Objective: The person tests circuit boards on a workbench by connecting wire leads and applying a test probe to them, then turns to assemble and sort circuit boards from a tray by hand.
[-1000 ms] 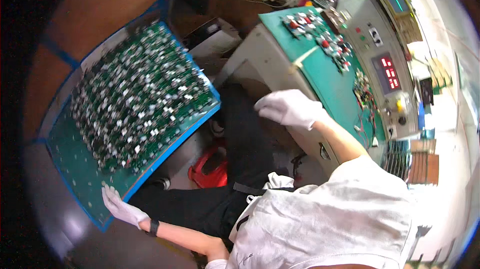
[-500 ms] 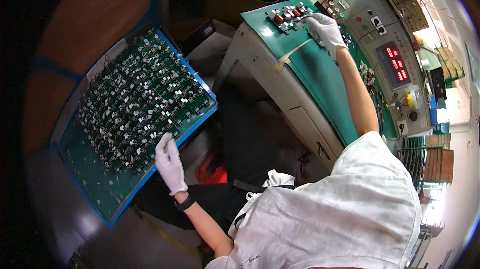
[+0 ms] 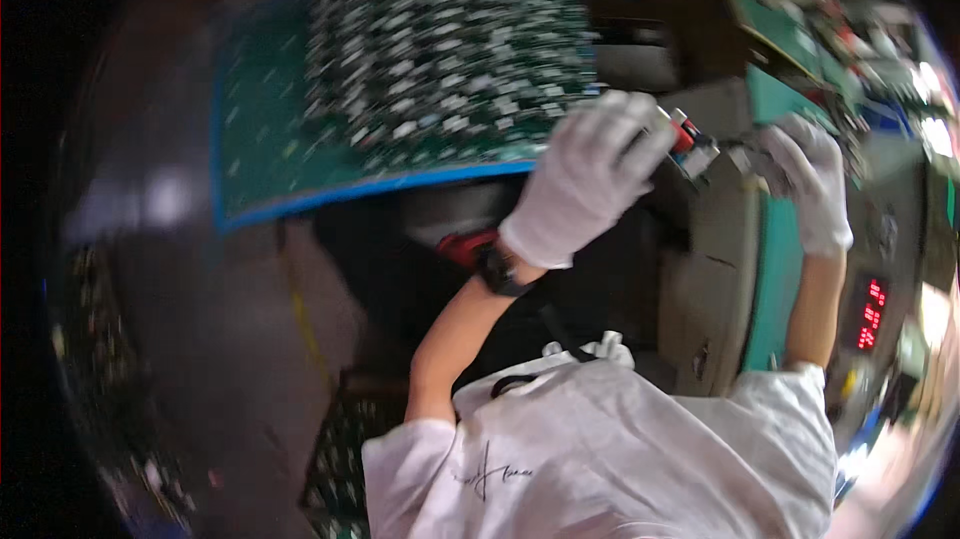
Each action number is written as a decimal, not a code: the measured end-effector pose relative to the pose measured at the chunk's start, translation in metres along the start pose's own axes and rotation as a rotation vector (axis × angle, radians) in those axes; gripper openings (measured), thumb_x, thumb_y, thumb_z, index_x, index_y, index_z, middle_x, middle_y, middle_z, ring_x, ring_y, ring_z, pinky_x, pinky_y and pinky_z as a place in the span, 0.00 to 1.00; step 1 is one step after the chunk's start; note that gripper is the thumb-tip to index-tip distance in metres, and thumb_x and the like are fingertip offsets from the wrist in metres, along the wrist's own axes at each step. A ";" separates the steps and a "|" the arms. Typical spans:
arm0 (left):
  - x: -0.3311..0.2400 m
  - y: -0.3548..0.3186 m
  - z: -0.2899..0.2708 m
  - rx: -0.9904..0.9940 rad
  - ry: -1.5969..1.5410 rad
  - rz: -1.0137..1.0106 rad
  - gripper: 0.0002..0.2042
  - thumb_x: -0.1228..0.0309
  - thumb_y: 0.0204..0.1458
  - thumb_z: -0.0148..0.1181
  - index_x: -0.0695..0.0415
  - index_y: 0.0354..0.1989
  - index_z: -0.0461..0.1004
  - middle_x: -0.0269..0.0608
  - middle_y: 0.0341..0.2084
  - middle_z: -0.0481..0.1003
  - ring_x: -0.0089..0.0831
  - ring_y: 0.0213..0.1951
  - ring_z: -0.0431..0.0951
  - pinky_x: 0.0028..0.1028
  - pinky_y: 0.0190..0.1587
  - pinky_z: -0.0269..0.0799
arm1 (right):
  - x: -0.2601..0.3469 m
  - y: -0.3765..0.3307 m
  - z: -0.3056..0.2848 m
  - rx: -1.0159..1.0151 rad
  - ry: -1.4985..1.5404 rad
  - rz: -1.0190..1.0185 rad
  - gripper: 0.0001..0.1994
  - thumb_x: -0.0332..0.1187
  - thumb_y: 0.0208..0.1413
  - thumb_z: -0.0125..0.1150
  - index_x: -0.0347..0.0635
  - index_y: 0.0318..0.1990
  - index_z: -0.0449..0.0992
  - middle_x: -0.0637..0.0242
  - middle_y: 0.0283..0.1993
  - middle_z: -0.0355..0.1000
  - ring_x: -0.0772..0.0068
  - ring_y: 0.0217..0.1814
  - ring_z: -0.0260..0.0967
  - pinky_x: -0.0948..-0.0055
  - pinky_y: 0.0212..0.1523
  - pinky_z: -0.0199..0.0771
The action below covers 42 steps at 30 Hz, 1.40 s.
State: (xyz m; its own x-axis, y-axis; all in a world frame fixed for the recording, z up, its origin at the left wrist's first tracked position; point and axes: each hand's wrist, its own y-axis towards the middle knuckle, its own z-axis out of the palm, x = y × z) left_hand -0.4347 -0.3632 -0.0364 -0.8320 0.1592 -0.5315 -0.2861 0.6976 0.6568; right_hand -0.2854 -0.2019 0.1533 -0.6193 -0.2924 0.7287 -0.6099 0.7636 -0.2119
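Motion smears much of the picture. My left hand [image 3: 590, 174], in a white glove with a dark band at the wrist, has its fingers curled around the edge of a small circuit board [image 3: 688, 147] with red and white parts on it. To its right, over the green bench top, my right hand [image 3: 815, 184] is also gloved and has its fingers bent closed. Something greyish shows at those fingertips, too blurred to name. Beyond my left hand, rows of circuit boards [image 3: 450, 49] with white parts cover most of a blue-edged green tray [image 3: 260, 119].
On the right runs a green-topped bench [image 3: 768, 289] with a pale cabinet below. A console with a red digital display [image 3: 871, 314] stands along it. More boards [image 3: 345, 459] lie low beside my left sleeve. A red object [image 3: 465, 247] sits beneath my left wrist.
My view has swung left. My left hand has left the tray's edge, moved right and taken hold of a circuit board. My right hand has drawn back from the boards on the bench.
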 end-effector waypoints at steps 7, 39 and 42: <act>0.073 -0.091 -0.074 -0.288 -0.143 -0.461 0.22 0.75 0.46 0.75 0.53 0.53 0.81 0.45 0.52 0.80 0.43 0.55 0.81 0.38 0.59 0.77 | 0.067 0.049 0.166 0.572 -0.001 -0.162 0.13 0.38 0.64 0.61 0.37 0.42 0.84 0.68 0.33 0.79 0.82 0.31 0.74 0.78 0.28 0.72; 0.295 -0.210 -0.124 -0.198 0.269 -1.097 0.24 0.52 0.63 0.59 0.58 0.57 0.79 0.63 0.46 0.80 0.60 0.49 0.81 0.46 0.51 0.77 | 0.114 0.208 0.487 1.060 -0.166 -0.117 0.18 0.44 0.67 0.60 0.37 0.43 0.86 0.65 0.35 0.84 0.75 0.31 0.79 0.72 0.30 0.76; 0.297 -0.209 -0.120 -0.196 0.348 -1.100 0.19 0.55 0.62 0.61 0.53 0.55 0.81 0.59 0.41 0.82 0.57 0.44 0.82 0.46 0.46 0.78 | 0.112 0.212 0.489 1.062 -0.188 -0.130 0.18 0.44 0.68 0.59 0.38 0.44 0.86 0.68 0.37 0.84 0.78 0.30 0.78 0.74 0.29 0.75</act>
State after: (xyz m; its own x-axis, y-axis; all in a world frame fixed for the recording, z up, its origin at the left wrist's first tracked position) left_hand -0.6788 -0.5452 -0.2675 -0.1671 -0.6842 -0.7098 -0.9761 0.2161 0.0215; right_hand -0.7255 -0.3537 -0.1285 -0.5299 -0.4875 0.6940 -0.7366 -0.1410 -0.6615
